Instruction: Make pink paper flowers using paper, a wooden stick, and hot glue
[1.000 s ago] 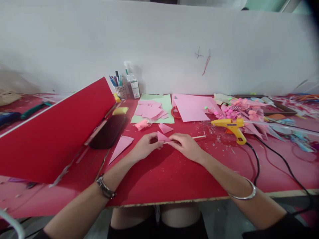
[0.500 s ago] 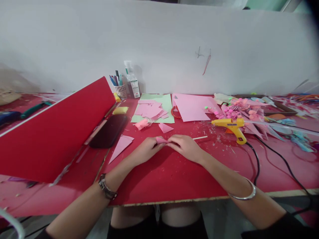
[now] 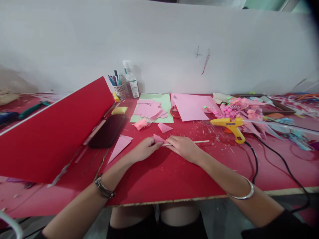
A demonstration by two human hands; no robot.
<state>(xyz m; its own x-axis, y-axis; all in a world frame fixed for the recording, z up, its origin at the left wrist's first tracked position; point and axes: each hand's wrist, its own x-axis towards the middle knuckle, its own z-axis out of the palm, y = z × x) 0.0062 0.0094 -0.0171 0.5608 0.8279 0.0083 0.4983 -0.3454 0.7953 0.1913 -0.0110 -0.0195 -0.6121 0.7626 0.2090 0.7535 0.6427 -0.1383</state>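
Close together over the red tabletop, both hands are closed on small work. My left hand (image 3: 147, 148) pinches a piece of pink paper (image 3: 158, 138) that looks folded or rolled. A thin white stick (image 3: 201, 141) passes under my right hand (image 3: 183, 147), its one end by the pink paper and the other sticking out to the right. My right fingers are curled around the stick; their tips are partly hidden. Left of my left hand lies a pink paper triangle (image 3: 120, 146). A smaller pink piece (image 3: 164, 127) lies just beyond the hands.
Pink cut pieces (image 3: 149, 109) lie on a green sheet (image 3: 139, 118). A yellow glue gun (image 3: 230, 125) with a cord is at right, before a pile of pink decorations (image 3: 239, 108). A dark phone (image 3: 107, 132) and a leaning red board (image 3: 59, 132) stand left.
The stick has turned to lie more level and shows between my hands. The pink paper has tilted up in my left fingers, and my hands have parted slightly.
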